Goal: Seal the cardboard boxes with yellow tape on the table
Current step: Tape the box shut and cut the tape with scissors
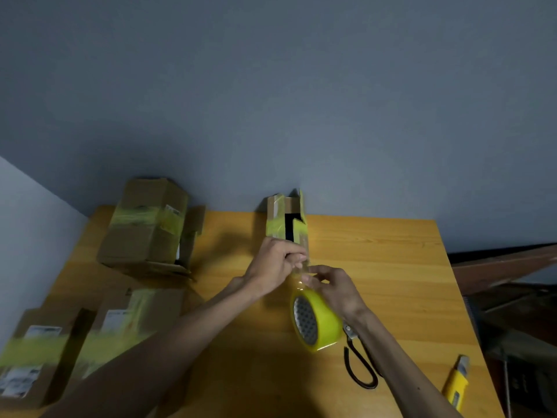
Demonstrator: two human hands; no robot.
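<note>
Left hand (pixel 272 263) and right hand (pixel 337 286) both pinch the tape strip (pixel 297 280) between small box (pixel 275 218) and tape roll (pixel 324 322); bare table (pixel 385 267) runs to the 3 o'clock edge.

Open tabletop (pixel 391 267) right of upright box (pixel 278 218); taped boxes (pixel 144 230) along the left.

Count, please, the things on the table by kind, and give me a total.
Cardboard boxes: 4
Yellow tape roll: 1
Scissors: 1
Yellow utility knife: 1
Total: 7
</note>
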